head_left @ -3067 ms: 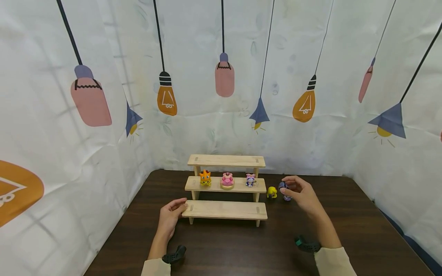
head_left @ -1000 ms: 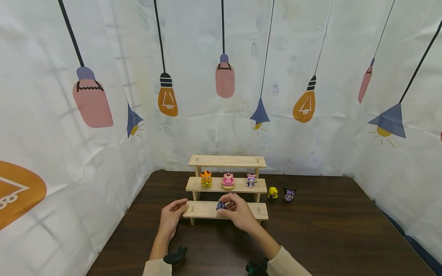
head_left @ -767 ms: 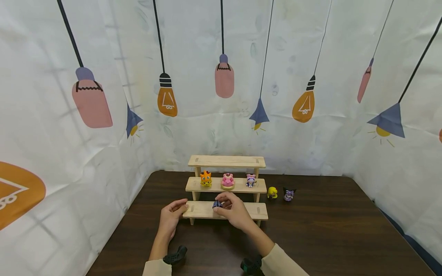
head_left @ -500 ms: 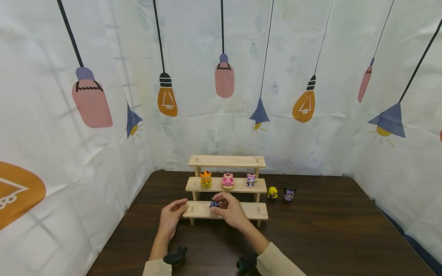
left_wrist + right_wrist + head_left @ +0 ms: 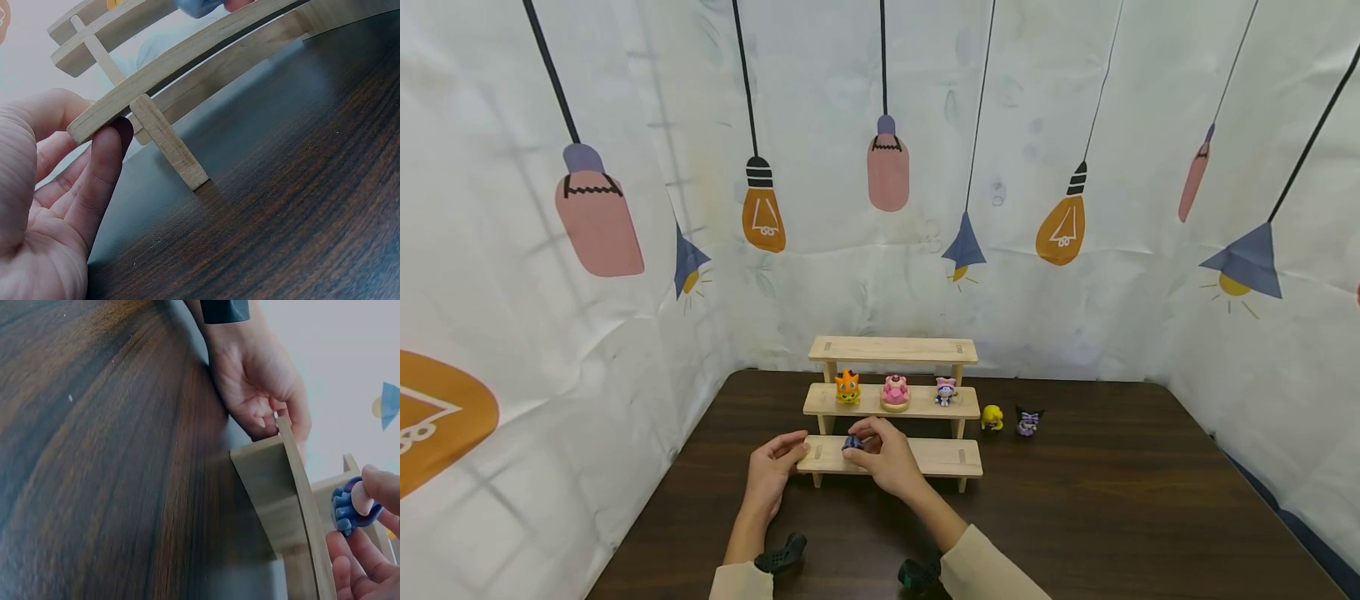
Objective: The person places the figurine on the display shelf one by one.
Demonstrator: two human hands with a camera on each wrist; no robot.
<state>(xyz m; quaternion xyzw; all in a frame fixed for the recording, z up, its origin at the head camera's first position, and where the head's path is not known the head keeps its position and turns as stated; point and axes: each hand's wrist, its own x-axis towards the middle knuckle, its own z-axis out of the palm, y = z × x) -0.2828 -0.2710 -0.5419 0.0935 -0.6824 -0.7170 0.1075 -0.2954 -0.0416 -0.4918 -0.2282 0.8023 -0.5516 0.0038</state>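
Blue toy [image 5: 344, 509], small, is in the right hand [image 5: 886, 460], pinched between thumb and fingers [image 5: 369, 553], over the left part of the bottom step [image 5: 921, 455] of a wooden stand [image 5: 892, 350]. Can't tell if its base touches the wood; the fingers hide it. Left hand [image 5: 767, 473] grips the left end of that same step, digits above and below the board's edge.

Handling, my read: hard moulded plastic, light, stiff, hard to break, maybe slightly slick. Lumpy and rounded, so hold it by the sides of the body, light squeeze, underside free. Stand looks light too and could slide if bumped; its end is a fair place to steady it.

Edges: bottom step is shallow, front edge drops to the worktop [image 5: 1120, 483]. Middle step [image 5: 868, 402] sits higher just behind, so knuckles have limited room at the back. It carries an orange toy [image 5: 847, 388], a pink toy [image 5: 895, 392] and a purple-and-white toy [image 5: 945, 393], spaced apart. Left hand limits moves leftward. Most room: along the bottom step to the right, and out over the front. Yellow toy [image 5: 992, 417] and black-and-purple toy [image 5: 1027, 422] stand right of the stand.
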